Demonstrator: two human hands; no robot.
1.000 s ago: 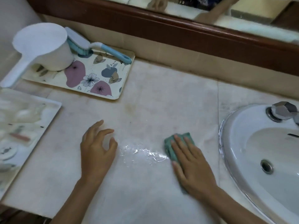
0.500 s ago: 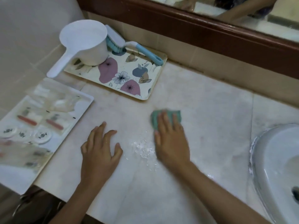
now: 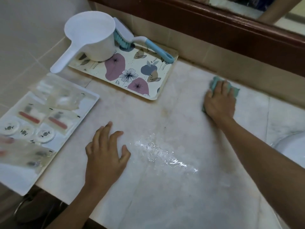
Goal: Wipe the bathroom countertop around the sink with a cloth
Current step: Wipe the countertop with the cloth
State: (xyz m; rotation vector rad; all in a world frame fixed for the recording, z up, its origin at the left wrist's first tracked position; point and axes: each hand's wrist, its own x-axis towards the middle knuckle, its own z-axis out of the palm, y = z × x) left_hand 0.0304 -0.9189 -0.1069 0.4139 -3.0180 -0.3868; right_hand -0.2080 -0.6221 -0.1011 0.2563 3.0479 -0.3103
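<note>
Cloth (image 3: 214, 84) mostly hidden under right hand (image 3: 220, 101); only teal edges show, long axis possibly front-to-back. It lies on tabletop (image 3: 165, 104) near the back, left of sink (image 3: 291, 146), which is cut off at frame edge. Right grip: flat, fingers spread, pressing cloth. Left hand (image 3: 104, 156) flat by puddle (image 3: 158, 151), holds nothing.

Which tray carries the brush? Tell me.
The floral tray, which also bears the white scoop; the plain white tray on the left holds packets.

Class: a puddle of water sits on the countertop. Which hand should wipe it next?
Probably the right hand: it presses the crumpled teal cloth; the left hand, though beside the shiny water puddle, rests bare.
</note>
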